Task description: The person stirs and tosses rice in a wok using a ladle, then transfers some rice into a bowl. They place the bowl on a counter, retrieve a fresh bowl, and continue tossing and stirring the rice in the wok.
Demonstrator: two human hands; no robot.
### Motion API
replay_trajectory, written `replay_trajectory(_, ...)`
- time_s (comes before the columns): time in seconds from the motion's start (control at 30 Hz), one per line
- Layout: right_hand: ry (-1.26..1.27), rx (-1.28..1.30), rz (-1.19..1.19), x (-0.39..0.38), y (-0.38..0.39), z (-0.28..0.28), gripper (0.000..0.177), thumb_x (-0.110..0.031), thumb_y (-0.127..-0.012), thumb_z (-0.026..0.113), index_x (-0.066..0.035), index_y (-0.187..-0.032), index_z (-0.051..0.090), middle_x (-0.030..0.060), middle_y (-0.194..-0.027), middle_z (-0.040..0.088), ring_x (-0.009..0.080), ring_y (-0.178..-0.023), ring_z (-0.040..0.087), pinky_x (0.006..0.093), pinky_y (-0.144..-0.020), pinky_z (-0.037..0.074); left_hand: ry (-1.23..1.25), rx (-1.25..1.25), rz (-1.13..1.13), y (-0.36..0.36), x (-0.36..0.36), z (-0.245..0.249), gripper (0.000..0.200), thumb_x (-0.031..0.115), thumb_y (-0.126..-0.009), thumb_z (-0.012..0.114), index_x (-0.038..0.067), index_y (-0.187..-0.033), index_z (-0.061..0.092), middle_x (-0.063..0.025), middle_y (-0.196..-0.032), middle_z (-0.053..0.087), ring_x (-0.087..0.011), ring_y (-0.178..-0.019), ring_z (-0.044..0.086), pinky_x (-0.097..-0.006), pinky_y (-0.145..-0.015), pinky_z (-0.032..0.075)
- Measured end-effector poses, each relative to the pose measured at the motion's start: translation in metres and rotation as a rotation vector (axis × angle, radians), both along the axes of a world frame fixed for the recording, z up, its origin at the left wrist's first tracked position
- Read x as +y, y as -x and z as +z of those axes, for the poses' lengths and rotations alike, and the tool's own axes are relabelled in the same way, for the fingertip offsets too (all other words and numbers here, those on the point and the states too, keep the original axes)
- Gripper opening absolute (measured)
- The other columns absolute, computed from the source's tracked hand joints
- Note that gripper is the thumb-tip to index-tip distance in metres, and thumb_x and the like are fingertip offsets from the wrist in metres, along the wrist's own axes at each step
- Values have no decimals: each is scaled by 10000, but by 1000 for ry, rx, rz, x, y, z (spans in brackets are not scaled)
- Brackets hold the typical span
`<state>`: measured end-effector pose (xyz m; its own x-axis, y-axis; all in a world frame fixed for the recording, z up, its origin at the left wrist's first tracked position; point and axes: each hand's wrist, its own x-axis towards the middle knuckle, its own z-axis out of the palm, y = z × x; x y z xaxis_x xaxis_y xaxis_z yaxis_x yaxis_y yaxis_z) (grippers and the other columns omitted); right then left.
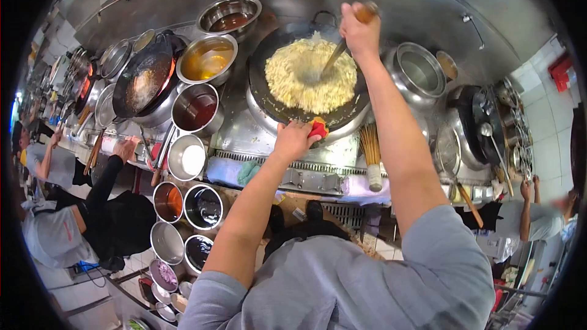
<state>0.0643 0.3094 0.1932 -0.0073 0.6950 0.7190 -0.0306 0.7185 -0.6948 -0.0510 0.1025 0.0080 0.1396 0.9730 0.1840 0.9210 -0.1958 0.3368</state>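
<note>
In front of me a large black wok [269, 94] sits on the steel range, holding a broad heap of pale yellow, grainy food that looks like fried rice [287, 79]. My right hand [361, 33] is wrapped round the handle of a metal ladle [334, 58], whose wooden end sticks up above the fist. The ladle's head is down in the middle of the food, blurred by motion. At the wok's near rim, my left hand [293, 141] grips a red and yellow cloth [318, 128]; the cloth hides whatever part of the rim lies under it.
Steel bowls with amber liquid [208, 59] and dark red sauce [195, 108] stand left of the wok. A bamboo brush [370, 152] lies front right, below a steel pot [420, 70]. Another wok [143, 82] and a co-worker's sleeve [104, 183] are at left.
</note>
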Motion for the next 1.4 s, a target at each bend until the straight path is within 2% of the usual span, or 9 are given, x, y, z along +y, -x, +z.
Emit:
replay_trajectory(0.13,277,171,288,-41,12,86,351,-123,-926,630,-128,-669,392,-33,-524,400,82,-431,418,259,-420,345,18,44,4,-2,-5,-3,402,504,-878,603,130,-1003,683,-54,-900,690,-263,-896,633,-469,-774,393)
replay_trajectory(0.3,63,104,205,-39,18,-9,365,-88,-929,620,-139,-654,384,-35,-537,418,58,-436,374,246,-424,309,-47,-48,19,-4,-11,-8,403,499,-881,606,124,-1011,676,-43,-943,686,-258,-941,618,-475,-778,389)
replay_trajectory(0.5,412,86,424,-83,-62,80,339,-167,-909,669,-123,-621,497,-40,-545,472,65,-517,484,250,-488,377,-20,-81,-27,6,-12,-8,377,471,-902,590,109,-984,657,-60,-968,680,-274,-967,601,-489,-775,372)
replay_trajectory(0.57,112,121,-70,-109,-36,22,290,-152,-908,674,-107,-654,540,-48,-572,489,60,-554,482,248,-503,367,-29,-73,-44,12,-4,-8,378,469,-903,590,105,-982,655,-64,-956,679,-273,-964,601,-488,-780,367)
replay_trajectory(0.8,174,194,114,-136,5,27,334,-44,-896,657,-120,-651,443,-29,-572,499,46,-517,462,217,-490,362,-226,-12,-144,19,-4,-18,363,461,-898,596,117,-981,679,-54,-952,597,-251,-983,576,-441,-800,362)
replay_trajectory(0.9,-193,-158,-99,-103,-5,-38,297,-102,-919,629,-104,-665,474,-19,-565,493,90,-510,481,264,-468,376,-87,-10,-117,15,-3,-8,371,445,-913,581,91,-979,672,-65,-990,615,-265,-1004,577,-469,-812,365)
replay_trajectory(1.03,158,334,-212,-21,-57,69,357,-167,-918,634,-129,-597,482,-32,-520,481,89,-426,446,275,-412,348,84,-46,-79,12,-6,7,394,454,-934,537,78,-979,649,-95,-1023,656,-288,-1023,589,-496,-809,374)
replay_trajectory(1.2,41,233,-62,-14,-24,-20,341,-218,-904,650,-92,-613,526,-10,-535,520,94,-427,444,281,-428,365,69,-12,-84,12,-7,2,389,453,-947,515,92,-1026,636,-94,-1011,677,-290,-1009,596,-504,-823,377)
replay_trajectory(1.4,142,201,158,-77,36,56,346,-131,-884,678,-100,-613,464,-19,-536,517,97,-453,468,290,-446,380,26,-25,-68,11,-7,1,408,480,-947,506,104,-1010,651,-60,-997,686,-255,-1006,607,-477,-808,368)
